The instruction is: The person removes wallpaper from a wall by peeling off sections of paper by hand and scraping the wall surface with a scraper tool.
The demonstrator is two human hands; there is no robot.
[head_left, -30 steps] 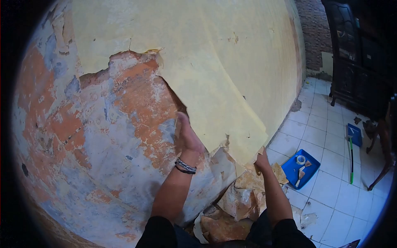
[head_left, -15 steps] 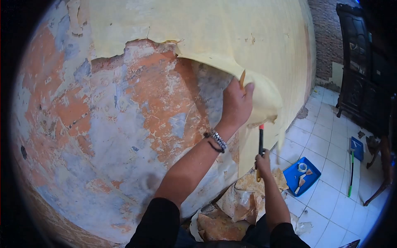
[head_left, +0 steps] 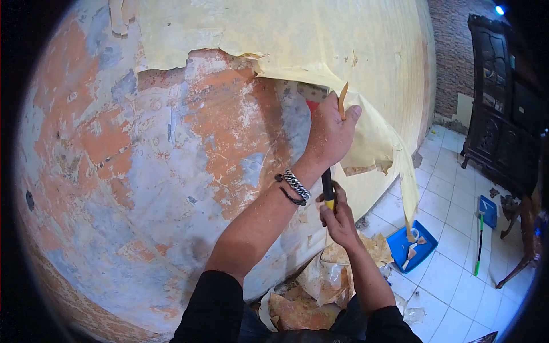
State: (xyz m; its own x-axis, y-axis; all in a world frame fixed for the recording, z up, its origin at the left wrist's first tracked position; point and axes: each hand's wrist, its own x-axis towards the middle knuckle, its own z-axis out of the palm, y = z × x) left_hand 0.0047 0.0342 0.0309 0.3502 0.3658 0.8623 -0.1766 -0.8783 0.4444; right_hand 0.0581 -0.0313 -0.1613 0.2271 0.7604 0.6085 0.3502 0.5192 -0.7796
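Observation:
My left hand [head_left: 333,128], with a bracelet at the wrist, is closed on the edge of the loose yellow sheet [head_left: 372,134], which hangs folded away from the wall [head_left: 217,137]. Lower down, my right hand [head_left: 338,216] grips the black and yellow handle of a long scraper [head_left: 327,186]. The tool's red neck and flat metal blade show beyond my left hand, at the upper edge of the exposed wall under the sheet. Part of the handle is hidden behind my left hand.
Torn sheet pieces [head_left: 326,280] lie at the wall's foot. On the tiled floor [head_left: 443,274] are a blue tray [head_left: 426,252] with tape and small tools, a green-handled tool [head_left: 479,243] and a blue dustpan [head_left: 488,210]. A dark cabinet [head_left: 492,114] stands at right.
My left hand has risen from the wall and bent the sheet back to the right. The scraper, now in view in my right hand, has moved up with its blade under the sheet.

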